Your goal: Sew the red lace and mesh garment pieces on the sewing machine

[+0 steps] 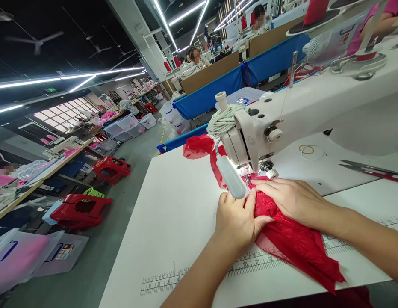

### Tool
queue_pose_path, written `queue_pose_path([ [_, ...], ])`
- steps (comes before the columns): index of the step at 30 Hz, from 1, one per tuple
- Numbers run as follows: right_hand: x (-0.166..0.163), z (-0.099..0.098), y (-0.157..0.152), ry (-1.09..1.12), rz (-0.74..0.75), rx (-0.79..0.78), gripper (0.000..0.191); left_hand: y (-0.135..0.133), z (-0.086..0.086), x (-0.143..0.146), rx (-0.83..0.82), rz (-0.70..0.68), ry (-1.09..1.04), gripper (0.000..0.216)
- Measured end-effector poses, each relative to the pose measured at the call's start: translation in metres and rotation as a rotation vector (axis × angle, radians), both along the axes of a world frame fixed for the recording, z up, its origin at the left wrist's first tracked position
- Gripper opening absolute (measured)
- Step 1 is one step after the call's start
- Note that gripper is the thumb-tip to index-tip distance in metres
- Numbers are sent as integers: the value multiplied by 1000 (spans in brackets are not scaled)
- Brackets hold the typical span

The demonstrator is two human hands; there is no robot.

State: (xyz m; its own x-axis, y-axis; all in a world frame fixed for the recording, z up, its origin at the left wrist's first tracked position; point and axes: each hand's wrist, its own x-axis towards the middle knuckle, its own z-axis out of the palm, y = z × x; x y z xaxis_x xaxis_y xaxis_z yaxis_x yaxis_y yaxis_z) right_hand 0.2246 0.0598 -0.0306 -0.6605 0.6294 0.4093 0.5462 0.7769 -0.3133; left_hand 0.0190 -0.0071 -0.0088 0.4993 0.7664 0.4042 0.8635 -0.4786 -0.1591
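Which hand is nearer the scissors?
The right hand, resting on the red fabric; the left hand is farther from the scissors.

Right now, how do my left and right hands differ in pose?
Your left hand sits at the left edge of the red fabric, while your right hand lies palm down over it. The left hand is partly hidden behind the grey lamp; the right hand is clear of it. Both touch the fabric.
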Motion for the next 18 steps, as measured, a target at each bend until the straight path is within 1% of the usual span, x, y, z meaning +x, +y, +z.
queue_pose_path([
  [4,1,0,1,-27,7,13,35,1,-2,-2,12,-10,0,68],
  [8,1,1,2,-36,6,80,34,0,-3,-4,3,-21,4,70],
  [12,1,2,2,-24,41,110,37,0,2,-5,1,-37,-1,72],
  [13,1,2,2,-16,55,112,37,1,5,-5,2,-62,-17,73],
  [15,1,0,-1,4,69,128,38,2,9,-5,-28,-161,-59,77],
  [17,3,-3,-4,23,59,158,38,3,12,-5,-93,-272,-92,80],
  [18,4,-5,-6,29,57,177,38,4,12,-5,-123,-305,-100,79],
])
